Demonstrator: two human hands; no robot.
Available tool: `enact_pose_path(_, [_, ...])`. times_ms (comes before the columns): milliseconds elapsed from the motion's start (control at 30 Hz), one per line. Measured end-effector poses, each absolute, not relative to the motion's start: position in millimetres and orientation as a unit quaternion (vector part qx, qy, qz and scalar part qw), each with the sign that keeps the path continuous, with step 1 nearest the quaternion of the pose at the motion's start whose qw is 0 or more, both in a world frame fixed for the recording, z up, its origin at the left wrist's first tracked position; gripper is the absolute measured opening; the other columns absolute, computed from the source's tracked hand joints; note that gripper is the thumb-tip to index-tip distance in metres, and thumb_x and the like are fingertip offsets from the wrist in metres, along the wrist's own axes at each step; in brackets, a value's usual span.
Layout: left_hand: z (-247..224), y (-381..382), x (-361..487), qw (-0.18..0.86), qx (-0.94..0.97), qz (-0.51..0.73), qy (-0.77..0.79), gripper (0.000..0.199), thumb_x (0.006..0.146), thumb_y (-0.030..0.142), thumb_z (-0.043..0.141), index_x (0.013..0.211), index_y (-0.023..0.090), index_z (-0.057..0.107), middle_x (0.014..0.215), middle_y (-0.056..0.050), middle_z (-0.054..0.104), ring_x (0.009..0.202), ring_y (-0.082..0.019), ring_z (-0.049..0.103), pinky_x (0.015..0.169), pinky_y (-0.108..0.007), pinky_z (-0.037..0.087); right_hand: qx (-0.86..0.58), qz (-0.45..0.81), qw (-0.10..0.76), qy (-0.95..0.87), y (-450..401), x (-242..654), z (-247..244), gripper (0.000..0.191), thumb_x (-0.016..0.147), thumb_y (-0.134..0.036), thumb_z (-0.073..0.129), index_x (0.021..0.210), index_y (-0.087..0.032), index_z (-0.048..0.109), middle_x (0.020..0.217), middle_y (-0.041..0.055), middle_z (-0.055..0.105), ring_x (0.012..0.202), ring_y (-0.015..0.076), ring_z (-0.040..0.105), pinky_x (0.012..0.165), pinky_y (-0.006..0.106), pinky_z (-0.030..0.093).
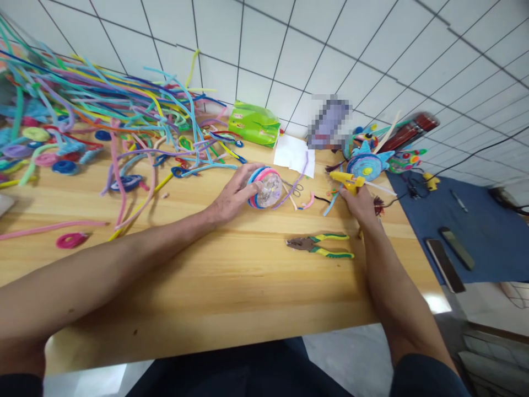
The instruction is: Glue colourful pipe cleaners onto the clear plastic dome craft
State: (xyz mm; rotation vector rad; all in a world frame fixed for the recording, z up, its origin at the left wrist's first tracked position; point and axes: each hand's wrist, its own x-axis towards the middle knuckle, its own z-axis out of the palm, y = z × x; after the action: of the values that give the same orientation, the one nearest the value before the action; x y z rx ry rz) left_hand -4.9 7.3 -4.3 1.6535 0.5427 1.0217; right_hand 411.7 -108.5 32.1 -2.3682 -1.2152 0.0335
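I have the clear round piece (271,191) out past the middle of the surface (215,298), closer to its far edge than to its near one. Blue and pink fuzzy bands run around its side. My left hand (236,194) is wrapped on it from the left, fingers curled behind and thumb laid over the banded side, so the clear face is open to the right. I judge that a good hold for work with glue: firm enough to steady it, light enough not to drag the bands out of line.

My right hand (360,203) is closed around the grip of the yellow glue gun (347,181), toward the far right corner, well apart from the piece. From this view I can't tell whether a finger rests on the trigger. The front of the gun faces left, so I'd want my left thumb clear of its line, and any bead thin and laid close to the bands.

Between the hands lie the scissors (296,190) and a lilac strip (303,168); I'd steer the gun clear of both. The pliers (320,245) sit closer to the near edge, out of the way. The white paper (285,156) lies toward the far edge, and a heap of fuzzy stems (119,102) fills the far left corner.
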Motion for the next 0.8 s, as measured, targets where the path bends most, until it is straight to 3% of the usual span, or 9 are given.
enact_pose_path(167, [-5.9,6.5,-4.4,0.544,0.685,0.431,0.223,0.061,0.102,0.059,0.073,0.154,0.027,0.064,0.161,-0.011,0.067,0.153,-0.036,0.061,0.139,-0.058,0.047,-0.882,-0.015,0.215,-0.42,-148.4,394.6,47.7,0.046,0.083,-0.042,0.081,0.12,-0.015,0.077,0.13,0.0265,0.082,0.121,0.0394,0.078,0.113,0.056,0.06])
enact_pose_path(233, [-5.0,5.5,-4.9,0.544,0.686,0.429,0.222,0.061,0.103,0.059,0.073,0.154,0.027,0.064,0.161,-0.011,0.067,0.153,-0.035,0.061,0.14,-0.058,0.046,-0.857,-0.025,0.226,-0.461,-161.6,376.4,55.7,0.036,0.083,-0.042,0.079,0.111,-0.019,0.078,0.124,0.0229,0.084,0.115,0.037,0.079,0.109,0.054,0.06])
enact_pose_path(333, [-3.2,4.3,-6.2,0.546,0.687,0.427,0.218,0.061,0.103,0.058,0.073,0.154,0.026,0.063,0.161,-0.011,0.067,0.155,-0.035,0.06,0.142,-0.056,0.043,-0.8,0.073,0.25,-0.541,-165.8,341.5,71.2,0.028,0.089,-0.051,0.076,0.097,-0.024,0.08,0.097,0.0107,0.084,0.087,0.0278,0.075,0.088,0.044,0.06])
enact_pose_path(467, [-3.0,3.2,-6.8,0.546,0.686,0.427,0.22,0.061,0.103,0.058,0.073,0.154,0.025,0.062,0.161,-0.011,0.067,0.156,-0.036,0.06,0.142,-0.055,0.043,-0.747,0.169,0.25,-0.593,-140.2,299.8,85.8,0.036,0.096,-0.055,0.072,0.081,-0.023,0.077,0.07,0.0009,0.068,0.066,0.0182,0.057,0.065,0.033,0.044])
enact_pose_path(600, [-3.9,1.6,-5.9,0.554,0.682,0.425,0.22,0.064,0.102,0.057,0.073,0.155,0.024,0.061,0.16,-0.012,0.065,0.154,-0.035,0.061,0.139,-0.054,0.047,-0.699,0.183,0.217,-0.656,-106.8,272.1,74.1,0.014,0.094,-0.027,0.07,0.1,-0.022,0.081,0.083,0.0023,0.075,0.073,0.0198,0.063,0.072,0.033,0.049])
enact_pose_path(667, [-3.9,0.8,-5.5,0.559,0.68,0.422,0.215,0.063,0.103,0.057,0.073,0.156,0.024,0.06,0.159,-0.013,0.065,0.153,-0.034,0.062,0.138,-0.054,0.047,-0.66,0.154,0.175,-0.715,-96.8,262.8,62.6,0.027,0.092,-0.013,0.065,0.11,-0.023,0.083,0.096,0.0058,0.077,0.087,0.0232,0.068,0.084,0.036,0.054])
enact_pose_path(800, [-3.0,0.2,-5.0,0.56,0.681,0.426,0.201,0.06,0.105,0.055,0.072,0.155,0.026,0.06,0.16,-0.012,0.066,0.151,-0.033,0.063,0.138,-0.055,0.047,-0.615,0.111,0.092,-0.775,-89.6,253.6,47.8,0.028,0.102,-0.014,0.064,0.114,-0.026,0.086,0.114,0.012,0.075,0.109,0.0292,0.07,0.093,0.041,0.056])
